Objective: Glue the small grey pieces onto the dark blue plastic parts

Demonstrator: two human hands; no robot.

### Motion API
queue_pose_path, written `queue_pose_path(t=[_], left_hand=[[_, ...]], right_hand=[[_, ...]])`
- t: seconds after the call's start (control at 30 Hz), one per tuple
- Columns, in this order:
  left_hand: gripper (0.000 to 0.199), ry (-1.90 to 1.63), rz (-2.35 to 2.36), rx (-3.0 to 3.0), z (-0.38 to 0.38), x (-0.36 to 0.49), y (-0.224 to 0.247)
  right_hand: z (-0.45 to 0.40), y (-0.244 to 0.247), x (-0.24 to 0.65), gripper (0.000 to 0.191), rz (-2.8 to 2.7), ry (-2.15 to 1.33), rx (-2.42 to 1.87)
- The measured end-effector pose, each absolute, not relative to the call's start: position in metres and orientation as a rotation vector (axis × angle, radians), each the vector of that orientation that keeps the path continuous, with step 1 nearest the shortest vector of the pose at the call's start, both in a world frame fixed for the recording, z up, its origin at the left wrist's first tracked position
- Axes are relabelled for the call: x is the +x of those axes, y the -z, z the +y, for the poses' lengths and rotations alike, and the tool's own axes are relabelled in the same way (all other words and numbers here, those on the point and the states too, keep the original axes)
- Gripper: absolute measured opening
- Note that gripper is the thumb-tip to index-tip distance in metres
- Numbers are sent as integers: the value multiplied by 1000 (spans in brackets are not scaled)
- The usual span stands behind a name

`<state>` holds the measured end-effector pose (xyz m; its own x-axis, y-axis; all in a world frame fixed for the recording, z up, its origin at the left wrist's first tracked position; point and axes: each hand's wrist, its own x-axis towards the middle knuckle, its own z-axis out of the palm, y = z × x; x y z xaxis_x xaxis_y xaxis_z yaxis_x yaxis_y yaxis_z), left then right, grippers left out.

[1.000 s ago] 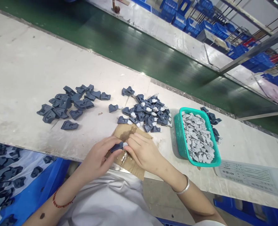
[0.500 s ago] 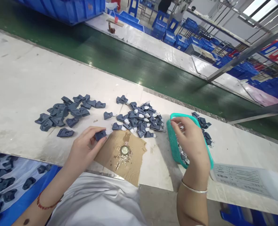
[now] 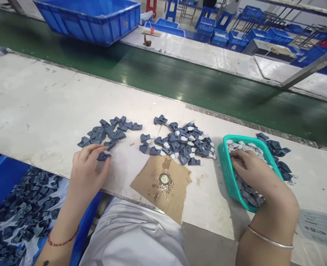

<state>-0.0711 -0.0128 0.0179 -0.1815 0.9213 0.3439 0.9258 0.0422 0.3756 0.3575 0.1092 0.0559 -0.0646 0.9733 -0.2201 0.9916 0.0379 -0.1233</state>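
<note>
My left hand (image 3: 88, 166) is at the near edge of the left pile, thumb and fingers apart around a dark blue-grey plastic piece (image 3: 103, 157) that lies on the table. Inside the green basket (image 3: 227, 177), my right hand (image 3: 248, 166) has its fingers bent down among small light-grey pieces (image 3: 252, 147); whatever its fingertips pinch is hidden. Between the hands lies a heap of dark pieces with white tabs (image 3: 180, 142). In front of me, a small round cap of liquid (image 3: 164, 179) sits on stained brown cardboard (image 3: 177, 203).
More dark pieces (image 3: 276, 149) lie beyond the basket. A large blue bin (image 3: 108, 29) stands across the green conveyor belt (image 3: 152, 77). At lower left, a lined blue crate holds many dark pieces (image 3: 27, 207). A printed plastic bag (image 3: 318, 225) lies at right.
My left hand has let go of its tabbed dark piece beside the middle heap and moved left to a loose dark piece. My right hand has sunk deeper into the basket. The view has shifted left.
</note>
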Motion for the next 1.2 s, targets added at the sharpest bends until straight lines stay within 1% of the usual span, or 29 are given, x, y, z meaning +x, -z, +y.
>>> queue_pose_path(t=[0.1,0.23,0.37,0.43,0.5,0.57,0.67,0.73,0.87,0.97,1.1,1.2], left_hand=[[35,751,-2385,-2021,-22,-82,-14],[36,812,-2456,-2072,-26,-81,-12],[39,804,-2419,-2109,-27,-77,-14],[37,856,-2410,-2098,-28,-75,-14],[32,993,-2482,-2045,-29,-71,-15],[28,1262,-2618,-1955,-29,-64,-16],[29,1748,-2797,-1803,-29,-48,-20],[32,1930,-2882,-1750,-27,-36,-24],[33,2123,-3043,-1760,-23,-15,-30],[30,2268,-3029,-1842,-21,-5,-26],[29,2362,-2811,-2155,-18,1,-11],[26,2397,-2681,-2263,-16,5,-6]], right_hand=[[109,-59,362,32,2254,451,2111],[112,-60,367,27,2268,663,2167],[114,-62,366,28,2290,878,2226],[113,-64,364,31,2314,985,2231],[112,-66,361,36,2298,1022,2255],[111,-67,359,38,2263,1005,2325],[110,-67,358,36,2251,990,2474],[110,-67,359,34,2264,1023,2568],[107,-66,358,32,2305,1208,2756],[102,-68,352,28,2424,1384,2781],[94,-73,335,16,2549,1727,2564],[89,-75,320,14,2524,1986,2366]])
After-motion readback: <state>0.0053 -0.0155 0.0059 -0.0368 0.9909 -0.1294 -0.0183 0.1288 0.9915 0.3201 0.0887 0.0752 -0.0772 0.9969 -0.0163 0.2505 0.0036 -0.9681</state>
